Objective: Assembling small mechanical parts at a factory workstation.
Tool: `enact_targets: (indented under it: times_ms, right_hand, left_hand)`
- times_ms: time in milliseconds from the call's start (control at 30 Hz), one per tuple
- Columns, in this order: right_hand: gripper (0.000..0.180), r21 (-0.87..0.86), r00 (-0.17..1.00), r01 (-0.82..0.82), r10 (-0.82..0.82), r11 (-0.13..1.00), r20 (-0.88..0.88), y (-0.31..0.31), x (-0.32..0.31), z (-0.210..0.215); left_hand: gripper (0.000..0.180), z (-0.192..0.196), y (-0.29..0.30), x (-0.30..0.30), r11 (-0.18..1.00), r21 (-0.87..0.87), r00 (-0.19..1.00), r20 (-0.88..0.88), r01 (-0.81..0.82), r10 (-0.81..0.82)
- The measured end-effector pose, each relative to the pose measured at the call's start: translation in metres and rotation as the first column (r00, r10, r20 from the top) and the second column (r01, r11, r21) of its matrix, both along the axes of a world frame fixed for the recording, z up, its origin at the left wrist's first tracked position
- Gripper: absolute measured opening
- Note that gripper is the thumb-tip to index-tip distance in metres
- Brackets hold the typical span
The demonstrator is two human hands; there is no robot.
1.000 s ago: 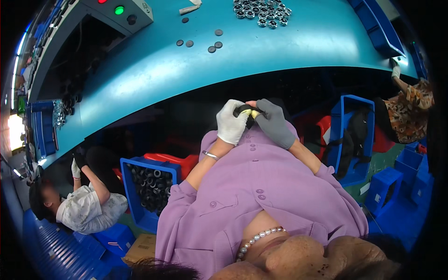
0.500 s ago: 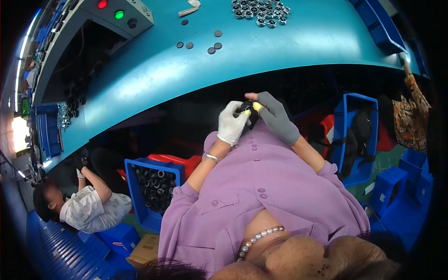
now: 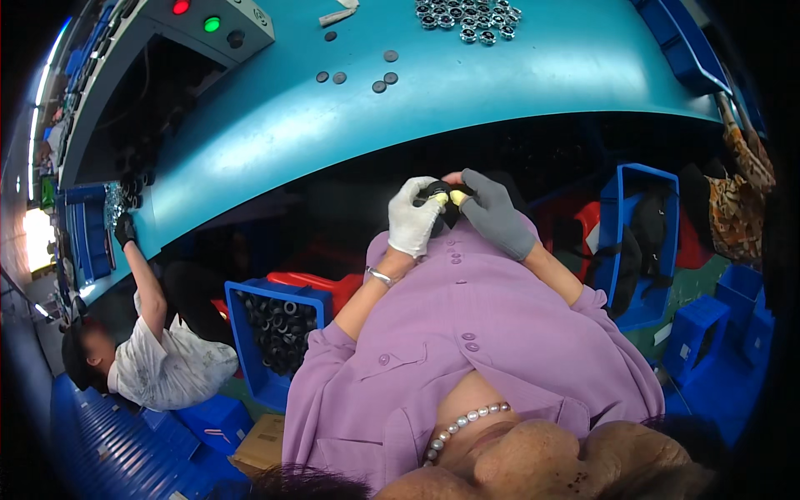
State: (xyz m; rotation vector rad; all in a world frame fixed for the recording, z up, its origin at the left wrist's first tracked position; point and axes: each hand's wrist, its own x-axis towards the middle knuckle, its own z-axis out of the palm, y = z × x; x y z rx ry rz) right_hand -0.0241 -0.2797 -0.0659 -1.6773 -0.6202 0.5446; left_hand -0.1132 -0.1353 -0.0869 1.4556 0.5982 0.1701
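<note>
Just in front of my body, below the table's near edge, both hands come together at a small black round part (image 3: pixel 439 188). My left hand (image 3: pixel 413 221), in a white glove with a yellow-covered fingertip, is closed around its left side. From the right, my right hand (image 3: pixel 497 218), in a grey glove, has its bare fingertip and yellow-covered thumb pinched at the same part. My fingers hide much of the part. On the blue-green table (image 3: pixel 467 92) lie several flat black discs (image 3: pixel 390 56) and a cluster of shiny chrome-rimmed round pieces (image 3: pixel 467 17).
A blue bin of black rings (image 3: pixel 279 329) stands at my left, beside a red stool (image 3: pixel 321 283). Another blue bin (image 3: pixel 612 242) with black items is at my right. A grey machine housing (image 3: pixel 242 42) with lit buttons occupies the table's left. A co-worker (image 3: pixel 171 358) sits far left.
My hands stay together, with the fingers shifting slightly on the black part. At far left, the co-worker's arm has stretched out to the small parts on the table.
</note>
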Motion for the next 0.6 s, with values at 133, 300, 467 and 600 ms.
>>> enact_targets:
  times_ms: [133, 300, 467, 600]
  right_hand:
    - [0.032, 0.008, 0.992, -0.074, 0.073, 0.997, 0.100, -0.002, 0.006, -0.002]
    - [0.036, 0.018, 0.982, -0.074, 0.076, 0.997, -0.172, -0.008, 0.005, -0.015]
    - [0.029, 0.105, 0.909, -0.011, 0.054, 0.994, -0.413, -0.007, 0.011, -0.010]
    - [0.025, 0.079, 0.907, -0.075, 0.101, 0.994, -0.410, -0.014, 0.012, 0.001]
  left_hand:
    - [0.020, -0.003, -0.003, 0.000, 0.987, 0.156, 0.999, 0.049, -0.031, 0.023]
    - [0.022, -0.012, 0.002, 0.002, 0.972, 0.230, 0.999, -0.037, 0.046, -0.038]
    - [0.053, 0.010, -0.003, 0.007, 0.942, 0.333, 0.995, 0.067, 0.045, -0.071]
    - [0.059, 0.018, -0.004, 0.010, 0.886, 0.440, 0.982, 0.043, 0.148, -0.185]
